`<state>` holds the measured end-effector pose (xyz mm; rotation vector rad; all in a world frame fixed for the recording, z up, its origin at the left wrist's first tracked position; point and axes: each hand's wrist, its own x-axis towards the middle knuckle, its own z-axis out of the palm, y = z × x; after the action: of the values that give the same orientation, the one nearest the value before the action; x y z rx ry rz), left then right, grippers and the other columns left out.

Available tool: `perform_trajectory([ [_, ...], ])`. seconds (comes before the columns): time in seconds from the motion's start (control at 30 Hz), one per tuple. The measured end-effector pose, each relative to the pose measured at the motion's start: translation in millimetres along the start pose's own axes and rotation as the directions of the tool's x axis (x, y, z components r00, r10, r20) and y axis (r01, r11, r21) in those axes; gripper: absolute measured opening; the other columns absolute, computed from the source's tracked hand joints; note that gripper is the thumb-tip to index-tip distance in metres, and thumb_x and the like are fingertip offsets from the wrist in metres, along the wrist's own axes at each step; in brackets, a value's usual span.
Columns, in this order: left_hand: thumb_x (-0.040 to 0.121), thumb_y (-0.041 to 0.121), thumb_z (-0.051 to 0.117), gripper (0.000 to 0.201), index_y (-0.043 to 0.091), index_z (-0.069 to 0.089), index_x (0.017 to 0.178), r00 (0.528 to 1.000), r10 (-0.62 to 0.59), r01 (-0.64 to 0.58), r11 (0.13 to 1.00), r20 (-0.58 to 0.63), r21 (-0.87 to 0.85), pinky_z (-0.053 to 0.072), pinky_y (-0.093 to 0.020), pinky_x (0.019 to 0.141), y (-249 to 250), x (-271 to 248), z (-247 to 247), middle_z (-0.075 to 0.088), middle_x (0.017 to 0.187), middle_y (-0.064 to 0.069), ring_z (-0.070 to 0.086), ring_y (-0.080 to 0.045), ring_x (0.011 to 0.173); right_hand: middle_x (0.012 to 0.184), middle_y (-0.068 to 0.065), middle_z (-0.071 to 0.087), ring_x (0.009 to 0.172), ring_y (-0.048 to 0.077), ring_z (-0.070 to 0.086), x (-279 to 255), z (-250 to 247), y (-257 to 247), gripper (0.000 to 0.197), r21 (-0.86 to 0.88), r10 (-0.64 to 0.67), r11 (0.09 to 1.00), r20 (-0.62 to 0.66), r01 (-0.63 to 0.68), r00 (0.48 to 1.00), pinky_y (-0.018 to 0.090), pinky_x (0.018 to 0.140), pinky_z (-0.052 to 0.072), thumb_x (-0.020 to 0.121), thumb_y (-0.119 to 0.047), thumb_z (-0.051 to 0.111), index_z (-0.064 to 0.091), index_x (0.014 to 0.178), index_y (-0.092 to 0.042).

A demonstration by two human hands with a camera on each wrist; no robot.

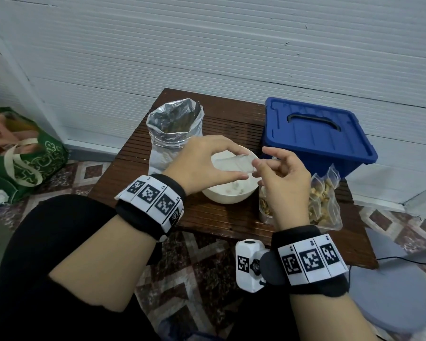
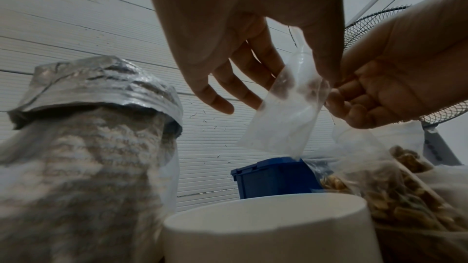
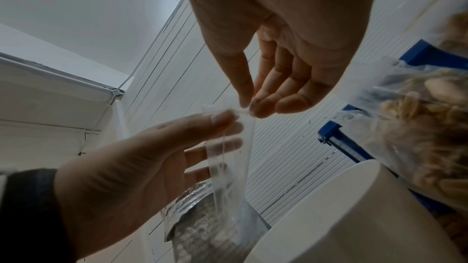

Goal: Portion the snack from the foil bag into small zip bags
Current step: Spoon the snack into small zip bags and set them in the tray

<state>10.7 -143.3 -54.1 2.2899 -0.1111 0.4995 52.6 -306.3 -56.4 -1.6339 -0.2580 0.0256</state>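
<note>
The clear zip bag (image 1: pixel 234 164) is hard to make out from the head view, with its lower part lost against the white bowl (image 1: pixel 228 195) beneath it. The wrist views show it hanging long axis downward, mouth at the top. The left hand (image 1: pixel 202 163) pinches one top edge, the right hand (image 1: pixel 284 178) the other. The foil bag (image 1: pixel 174 131) stands open-mouthed behind on the surface (image 1: pixel 219 220).
</note>
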Motion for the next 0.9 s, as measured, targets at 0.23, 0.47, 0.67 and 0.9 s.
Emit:
perform_trajectory([
  [0.23,0.068,0.034,0.085,0.039,0.022,0.072,0.103,0.997,-0.056,0.052,0.996,-0.056,-0.066,0.043,-0.011,0.09,3.8,0.0,-4.4,0.07,0.102,0.013,0.061,0.002,0.1,0.08,0.003,0.072,0.073,0.015,0.07,-2.1,2.2,-0.9,0.014,0.059,0.022,0.998,-0.022,-0.021,1.0,0.033,0.075,0.057,0.092,-0.016,0.06,0.062,0.105,-0.016],
  [0.47,0.068,0.029,0.083,0.044,0.025,0.068,0.109,0.938,-0.212,0.109,0.931,-0.274,-0.349,0.053,-0.021,0.085,12.7,-1.4,-33.0,0.071,0.106,0.007,0.066,-0.006,0.097,0.083,0.004,0.071,0.072,0.015,0.068,-3.0,7.4,-0.9,0.011,0.107,0.024,0.994,0.02,-0.026,1.0,0.022,0.062,0.054,0.095,-0.015,0.054,0.062,0.102,-0.019],
  [0.67,0.069,0.027,0.083,0.043,0.026,0.069,0.11,0.865,-0.263,0.097,0.923,-0.428,-0.373,0.051,-0.019,0.079,-1.0,-8.3,-62.3,0.07,0.106,0.003,0.065,-0.006,0.094,0.082,0.001,0.071,0.071,0.009,0.067,-1.5,23.4,-0.6,0.011,0.096,0.012,0.995,0.076,-0.019,0.997,0.018,0.06,0.051,0.095,-0.017,0.055,0.062,0.1,-0.023],
  [0.9,0.072,0.032,0.083,0.04,0.031,0.067,0.108,0.762,-0.324,0.157,0.933,-0.561,-0.325,0.054,-0.029,0.089,-25.6,-11.9,-87.2,0.069,0.108,0.008,0.065,-0.009,0.1,0.083,0.003,0.069,0.075,0.009,0.066,2.9,54.7,-1.0,0.014,-0.004,-0.014,1.0,0.188,0.015,0.982,0.024,0.072,0.053,0.093,-0.016,0.058,0.063,0.101,-0.025],
])
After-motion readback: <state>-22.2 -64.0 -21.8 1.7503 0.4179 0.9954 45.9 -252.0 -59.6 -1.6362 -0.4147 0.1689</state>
